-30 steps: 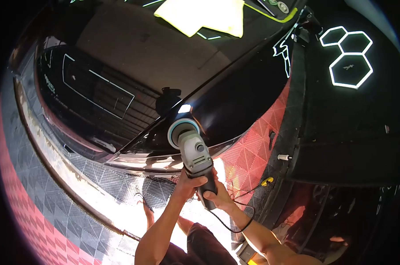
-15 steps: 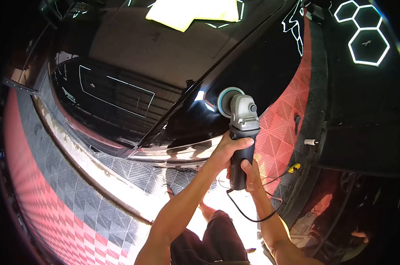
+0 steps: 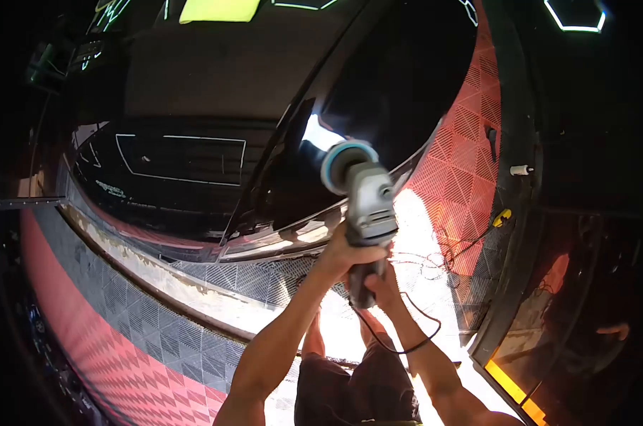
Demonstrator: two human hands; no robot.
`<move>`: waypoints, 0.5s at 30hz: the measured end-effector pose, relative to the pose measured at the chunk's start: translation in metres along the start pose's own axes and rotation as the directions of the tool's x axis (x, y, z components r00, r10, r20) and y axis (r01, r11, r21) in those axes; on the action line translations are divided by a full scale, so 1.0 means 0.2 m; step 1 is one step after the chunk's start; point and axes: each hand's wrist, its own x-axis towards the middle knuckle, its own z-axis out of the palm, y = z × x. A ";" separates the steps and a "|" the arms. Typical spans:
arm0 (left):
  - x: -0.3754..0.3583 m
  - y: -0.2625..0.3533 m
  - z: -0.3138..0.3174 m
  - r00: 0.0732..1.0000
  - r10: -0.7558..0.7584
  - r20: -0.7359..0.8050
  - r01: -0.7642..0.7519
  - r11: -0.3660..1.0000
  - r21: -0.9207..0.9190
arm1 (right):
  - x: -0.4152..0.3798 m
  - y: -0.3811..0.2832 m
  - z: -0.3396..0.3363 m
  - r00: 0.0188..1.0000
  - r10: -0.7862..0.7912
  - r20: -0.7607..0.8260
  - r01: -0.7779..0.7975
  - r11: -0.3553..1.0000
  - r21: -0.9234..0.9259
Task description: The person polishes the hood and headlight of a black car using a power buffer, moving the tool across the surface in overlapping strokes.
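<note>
A grey and black rotary polisher (image 3: 371, 202) with a blue-edged round pad (image 3: 341, 165) is held in front of me. Its pad lies against, or very close to, the glossy black car panel (image 3: 385, 85). My left hand (image 3: 344, 252) is wrapped round the upper part of the dark handle, just behind the metal head. Lower down, my right hand (image 3: 385, 285) grips the rear end of the same handle. A black cord (image 3: 429, 344) loops away from the tool's base. Bright light reflects off the panel beside the pad.
A yellow-green cloth (image 3: 218, 10) lies on the car at the top. Red and grey floor tiles (image 3: 463, 156) surround the car. On the right floor are a small white cylinder (image 3: 521, 170) and a yellow object (image 3: 502, 218) by a cable. My legs are below.
The polisher and both hands have moved left and slightly down in view, with the head tilted more to the left. The view has shifted, and the cloth appears higher and farther left.
</note>
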 end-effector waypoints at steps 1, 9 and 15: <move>0.08 -0.02 0.03 1.000 -0.005 0.017 0.003 0.992 0.125 | 0.02 -0.12 0.02 1.000 -0.028 -0.001 0.028 0.999 0.038; -0.13 -0.05 -0.13 0.995 0.016 0.094 -0.023 0.997 0.077 | -0.08 0.05 0.18 1.000 0.007 0.000 -0.007 0.997 0.083; -0.51 -0.08 -0.53 0.990 0.069 0.123 -0.050 0.987 -0.153 | -0.08 0.30 0.48 0.994 -0.030 0.104 0.071 0.905 -0.419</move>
